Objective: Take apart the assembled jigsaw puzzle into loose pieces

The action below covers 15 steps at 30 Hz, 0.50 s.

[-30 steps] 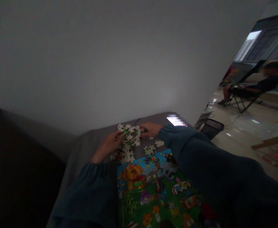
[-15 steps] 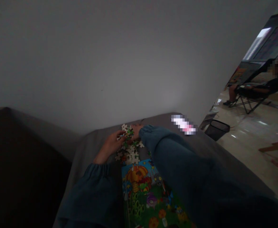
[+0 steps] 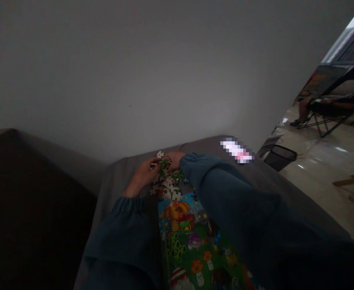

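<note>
Loose jigsaw puzzle pieces (image 3: 170, 187) lie in a heap at the far end of the dark grey surface, some pale side up and some printed. My left hand (image 3: 143, 176) is at the heap's left side, thumb and fingers closed on puzzle pieces. Opposite it, my right hand (image 3: 175, 159) curls round puzzle pieces, its fingertips partly hidden. One pale piece (image 3: 160, 154) shows just beyond both hands. Nearer to me lies a colourful cartoon picture sheet (image 3: 184, 225) with a pumpkin and mushrooms, its right part covered by my right sleeve.
A blurred-out bright object (image 3: 236, 150) lies at the surface's far right. Behind stands a grey wall (image 3: 170, 72). On the right, a person sits in a folding chair (image 3: 328, 110) across the tiled floor. A dark block (image 3: 28, 209) fills the left side.
The view has shifted slightly. My left fingers have drawn in on puzzle pieces, and my right hand has turned and curled more round the pieces at the heap's far end.
</note>
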{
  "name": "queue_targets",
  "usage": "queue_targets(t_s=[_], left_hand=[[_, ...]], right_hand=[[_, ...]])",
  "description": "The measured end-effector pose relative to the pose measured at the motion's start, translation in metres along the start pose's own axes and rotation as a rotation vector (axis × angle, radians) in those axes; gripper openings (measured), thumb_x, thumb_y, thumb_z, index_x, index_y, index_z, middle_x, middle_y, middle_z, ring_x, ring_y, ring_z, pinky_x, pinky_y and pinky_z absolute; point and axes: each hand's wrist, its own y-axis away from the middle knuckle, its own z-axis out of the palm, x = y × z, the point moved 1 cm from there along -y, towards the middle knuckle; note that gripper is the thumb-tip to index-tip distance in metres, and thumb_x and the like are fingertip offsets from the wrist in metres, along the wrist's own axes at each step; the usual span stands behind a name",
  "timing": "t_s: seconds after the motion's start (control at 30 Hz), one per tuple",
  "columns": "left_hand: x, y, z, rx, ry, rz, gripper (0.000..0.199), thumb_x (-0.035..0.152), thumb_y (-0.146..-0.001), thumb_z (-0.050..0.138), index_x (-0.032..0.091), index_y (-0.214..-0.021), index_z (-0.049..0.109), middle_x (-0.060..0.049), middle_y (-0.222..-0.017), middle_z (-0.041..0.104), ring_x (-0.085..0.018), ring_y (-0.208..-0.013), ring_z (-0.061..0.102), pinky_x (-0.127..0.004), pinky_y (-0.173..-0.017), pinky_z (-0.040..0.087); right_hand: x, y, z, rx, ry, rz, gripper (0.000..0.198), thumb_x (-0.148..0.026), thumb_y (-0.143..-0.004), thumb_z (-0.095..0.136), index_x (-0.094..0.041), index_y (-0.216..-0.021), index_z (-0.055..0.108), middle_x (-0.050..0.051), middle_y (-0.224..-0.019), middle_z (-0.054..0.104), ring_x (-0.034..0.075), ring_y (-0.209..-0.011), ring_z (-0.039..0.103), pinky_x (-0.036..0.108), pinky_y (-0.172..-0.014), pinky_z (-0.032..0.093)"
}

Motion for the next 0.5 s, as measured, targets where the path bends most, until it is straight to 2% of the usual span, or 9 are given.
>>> queue_targets(t_s=[0.1,0.3,0.5], left_hand=[[-0.003,-0.001,0.001,0.002,-0.014,-0.016,0.037,0.034,-0.079,0.052,0.016,-0.11,0.064,-0.011,-0.104,0.071,-0.023,-0.09,0.067,-0.033,-0.075,0.052],[-0.004,-0.001,-0.002,-0.028,-0.062,-0.013,0.038,0.035,-0.08,0.05,0.017,-0.111,0.063,-0.01,-0.106,0.07,-0.024,-0.092,0.066,-0.036,-0.08,0.051],[-0.002,0.003,-0.003,-0.077,-0.102,0.014,0.04,0.042,-0.078,0.052,0.02,-0.109,0.065,-0.009,-0.113,0.068,-0.027,-0.103,0.062,-0.037,-0.089,0.048]], right_hand=[[0.001,0.011,-0.014,-0.052,0.056,-0.054,0.027,-0.031,-0.091,0.054,-0.019,-0.115,0.056,0.008,-0.117,0.057,0.02,-0.099,0.058,0.038,-0.083,0.051],[0.021,0.033,-0.05,-0.002,0.114,-0.083,0.032,-0.033,-0.091,0.054,-0.016,-0.118,0.054,0.009,-0.118,0.056,0.021,-0.101,0.058,0.042,-0.085,0.05],[0.046,0.047,-0.047,-0.031,0.154,0.027,0.033,-0.042,-0.089,0.055,-0.015,-0.107,0.06,0.008,-0.109,0.061,0.02,-0.097,0.059,0.042,-0.086,0.047]])
